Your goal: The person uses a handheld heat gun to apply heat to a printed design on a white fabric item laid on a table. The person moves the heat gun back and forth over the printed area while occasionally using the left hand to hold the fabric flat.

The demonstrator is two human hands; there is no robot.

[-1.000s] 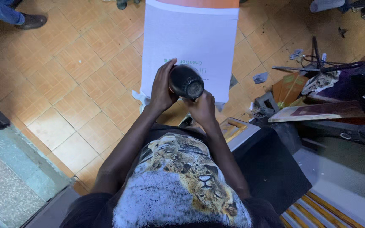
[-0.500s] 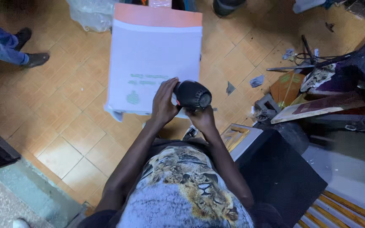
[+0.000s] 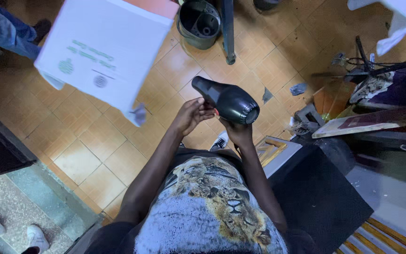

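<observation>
Head view looking down; person stands on a tiled floor (image 3: 95, 155), both arms raised in front of the chest; black hair dryer (image 3: 226, 99) held between the hands, above the floor, barrel pointing up-left, wide round end facing lower right. Right hand (image 3: 238, 133) sits under the wide end, fingers wrapped round the dryer from below, closed on it; left hand (image 3: 191, 115) lies against the side of the barrel, fingers loosely curled and touching it, grip not fully visible. Large white sheet (image 3: 102, 49) with an orange edge lies flat on the floor up-left of the hands, well apart from the dryer; grey bucket (image 3: 199, 23) stands at the top centre beside a dark upright pole (image 3: 228, 33); another person's blue-trousered leg (image 3: 3, 30) at top left; white shoes (image 3: 10, 233) at bottom left on a grey stone step; clutter of boards (image 3: 367, 126) and cables to the right; black flat panel (image 3: 320, 202) at lower right, near the person's hip; printed shirt fills the bottom centre.
</observation>
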